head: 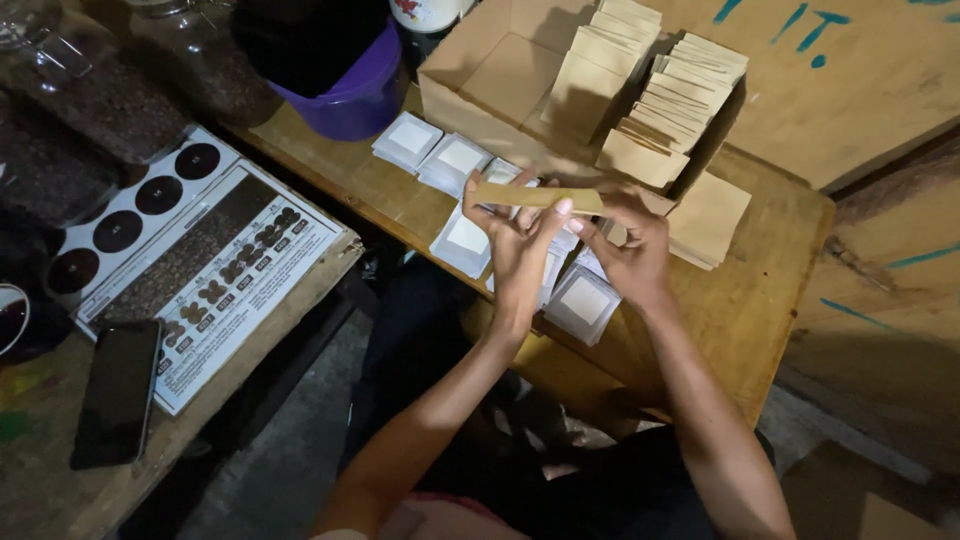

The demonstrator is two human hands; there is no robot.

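Both hands hold one flat brown paper envelope [535,197] above the middle of the wooden counter [760,300]. Its long axis runs nearly level, left to right (tilted slightly down toward the right). The left hand [515,250] pinches the envelope's left end with its grip, thumb behind and fingers in front; the right hand [632,250] pinches the right end. Below them lie white filter packets [585,302], and a cardboard box [480,90] of stacked envelopes sits at the counter's far edge.

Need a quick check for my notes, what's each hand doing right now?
Left hand: closed on one end of a brown paper envelope.
Right hand: holding the same envelope's other end.
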